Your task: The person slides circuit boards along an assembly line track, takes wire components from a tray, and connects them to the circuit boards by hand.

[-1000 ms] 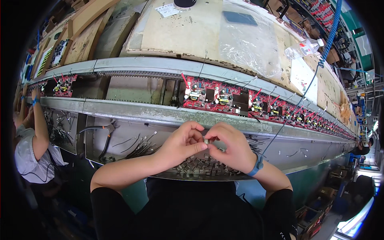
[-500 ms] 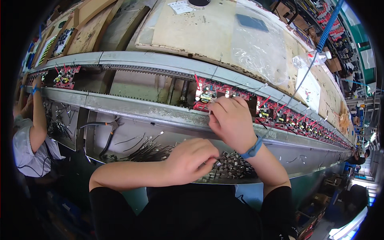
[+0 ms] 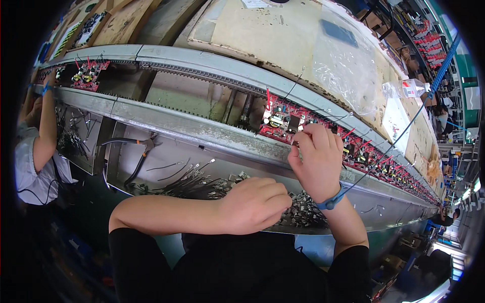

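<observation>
My right hand [image 3: 319, 160], with a blue wristband [image 3: 331, 199], is at the near edge of a red circuit board [image 3: 275, 118] on the rail line. Its thumb and forefinger are pinched together by the board's corner; whatever they hold is too small to make out. Below it, my left hand [image 3: 257, 206] is closed, palm down, over a heap of short wires with small metal connectors [image 3: 303, 214] in a metal tray [image 3: 212, 151]. The curled fingers hide anything inside them. More black wires [image 3: 192, 184] fan out beside that hand.
Pliers [image 3: 144, 154] with dark handles lie at the tray's left. Red boards [image 3: 384, 169] run along the conveyor rail [image 3: 202, 123] to the right. Another person's arm [image 3: 44, 121] works at a board [image 3: 90, 76] on the left. A plastic bottle [image 3: 411, 88] lies beyond.
The view has shifted, so the bench sits differently in it. My left fingers have curled further, hiding the small light tip seen before. My right hand stays at the board's near edge.
</observation>
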Tool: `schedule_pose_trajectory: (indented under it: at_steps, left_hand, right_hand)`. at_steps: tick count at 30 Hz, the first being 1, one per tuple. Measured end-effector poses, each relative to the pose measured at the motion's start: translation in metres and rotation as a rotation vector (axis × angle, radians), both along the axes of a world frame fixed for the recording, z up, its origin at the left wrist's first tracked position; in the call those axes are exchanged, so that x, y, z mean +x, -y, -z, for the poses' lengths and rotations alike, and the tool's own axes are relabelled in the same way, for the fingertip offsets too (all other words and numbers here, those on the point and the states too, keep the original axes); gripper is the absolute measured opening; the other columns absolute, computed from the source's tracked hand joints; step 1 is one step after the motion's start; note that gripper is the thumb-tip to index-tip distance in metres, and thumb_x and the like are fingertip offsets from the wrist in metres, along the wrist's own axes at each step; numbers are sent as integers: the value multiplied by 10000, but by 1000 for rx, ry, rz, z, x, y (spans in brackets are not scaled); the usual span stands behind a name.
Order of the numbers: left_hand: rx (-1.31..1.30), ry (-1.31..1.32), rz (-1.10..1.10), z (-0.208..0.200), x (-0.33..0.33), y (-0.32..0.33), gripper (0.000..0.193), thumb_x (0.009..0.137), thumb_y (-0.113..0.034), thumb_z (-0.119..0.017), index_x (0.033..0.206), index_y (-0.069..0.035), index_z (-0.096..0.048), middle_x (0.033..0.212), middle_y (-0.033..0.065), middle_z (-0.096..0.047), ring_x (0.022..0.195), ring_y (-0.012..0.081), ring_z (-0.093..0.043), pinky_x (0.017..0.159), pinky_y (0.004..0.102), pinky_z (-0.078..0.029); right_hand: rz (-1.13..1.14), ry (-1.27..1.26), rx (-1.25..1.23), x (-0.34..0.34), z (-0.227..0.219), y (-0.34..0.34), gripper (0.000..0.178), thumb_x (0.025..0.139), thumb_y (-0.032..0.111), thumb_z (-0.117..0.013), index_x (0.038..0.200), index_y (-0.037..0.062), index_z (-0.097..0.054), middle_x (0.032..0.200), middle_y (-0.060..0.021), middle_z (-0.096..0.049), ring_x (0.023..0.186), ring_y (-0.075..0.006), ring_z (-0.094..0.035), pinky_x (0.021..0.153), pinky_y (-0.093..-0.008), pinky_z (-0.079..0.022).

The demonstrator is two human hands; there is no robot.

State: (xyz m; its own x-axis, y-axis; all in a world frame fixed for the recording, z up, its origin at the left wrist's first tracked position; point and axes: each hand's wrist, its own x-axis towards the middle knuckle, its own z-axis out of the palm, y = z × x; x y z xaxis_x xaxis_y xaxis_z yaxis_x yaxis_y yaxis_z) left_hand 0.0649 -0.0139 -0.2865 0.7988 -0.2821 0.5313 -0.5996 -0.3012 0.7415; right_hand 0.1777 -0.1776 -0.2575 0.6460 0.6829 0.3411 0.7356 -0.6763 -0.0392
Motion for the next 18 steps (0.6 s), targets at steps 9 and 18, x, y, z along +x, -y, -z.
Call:
schedule_pose_trajectory:
  at_steps: [9,18]
  left_hand:
    - [77,45,63,1,-3,-1,260,746,-72,-745,981,-63,-635,945,56,-605,781,250,-600,646,377,-460]
    - [75,66,65,0,-5,-1,294,741,-81,-752,1009,-61,-632,949,60,-602,783,250,-601,653,377,-467]
  right_hand:
    - [71,17,-63,12,12,-4,154,712,83,-741,854,101,-685,1313,-98,-593,1324,-326,-502,1006,-502,-403]
    - [78,-8,-52,12,13,-5,149,718,86,-737,861,63,-697,1309,-109,-589,1312,-301,-511,1023,-478,-405]
